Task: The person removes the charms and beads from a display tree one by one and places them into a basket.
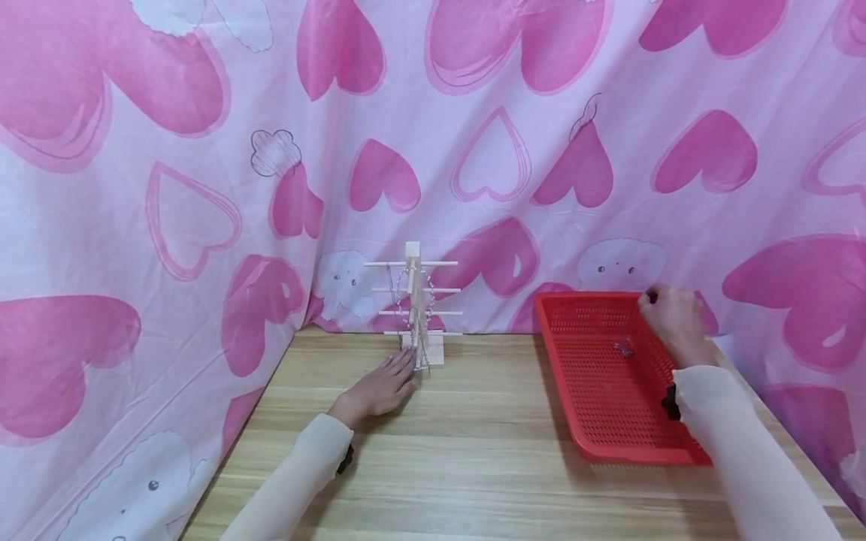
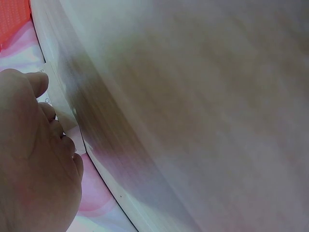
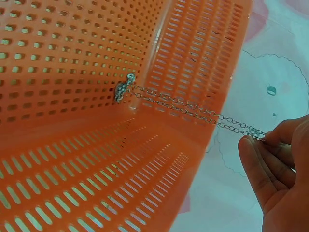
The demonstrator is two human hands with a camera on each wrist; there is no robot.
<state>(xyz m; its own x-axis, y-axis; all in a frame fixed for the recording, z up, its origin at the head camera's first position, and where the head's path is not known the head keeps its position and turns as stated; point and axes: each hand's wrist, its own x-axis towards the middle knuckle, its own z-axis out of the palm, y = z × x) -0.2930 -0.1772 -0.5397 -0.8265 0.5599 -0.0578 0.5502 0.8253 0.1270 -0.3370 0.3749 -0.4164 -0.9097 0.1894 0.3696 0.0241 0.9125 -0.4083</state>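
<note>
Clearly, in the head view we rest our left hand (image 1: 382,387), fingers extended, at the foot of a pale wooden stand (image 1: 421,300), with our right hand (image 1: 676,319) above the far right corner of a red perforated plastic basket (image 1: 558,376). At the left wrist we cannot tell whether it presses the stand (contact is hidden). At the right wrist we pinch a thin silver metal chain (image 3: 193,107); lifting slowly should keep it from snagging. Its lower end lies bunched inside the basket.

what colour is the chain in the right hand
The chain is silver-grey; it shows best in the right wrist view.
</note>
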